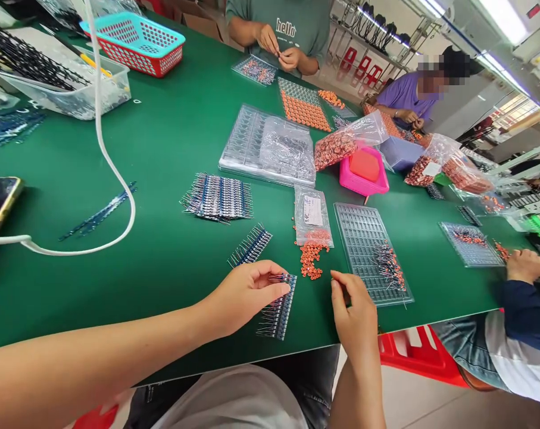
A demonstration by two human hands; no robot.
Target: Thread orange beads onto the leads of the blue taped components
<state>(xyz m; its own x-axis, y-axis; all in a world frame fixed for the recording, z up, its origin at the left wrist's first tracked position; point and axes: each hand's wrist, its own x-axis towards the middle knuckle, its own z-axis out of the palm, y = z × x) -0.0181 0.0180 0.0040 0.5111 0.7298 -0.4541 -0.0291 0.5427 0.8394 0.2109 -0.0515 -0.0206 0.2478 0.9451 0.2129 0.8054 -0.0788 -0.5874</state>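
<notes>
My left hand (pixel 247 292) is closed on a strip of small blue circuit boards (pixel 281 319) with thin wire leads along its side. It keeps the strip just above or on the green table, near the front edge. To the right, my right hand (pixel 358 313) has thumb and index finger close together in a pinch; whatever lies between them is too small to make out. Between and beyond the hands lie loose small orange ring-shaped parts (pixel 312 262), spilling from a clear labelled bag (pixel 312 215). Another board strip (pixel 252 245) rests just beyond my left hand.
A stack of board strips (pixel 218 196) lies farther left. Right of the bag, a clear slotted tray (pixel 363 238) holds orange-tipped pieces (pixel 390 268). Farther back are a large clear tray (pixel 243 140) and a pink basket (pixel 363 186). A white cable (pixel 104 143) crosses the left. Co-workers sit around.
</notes>
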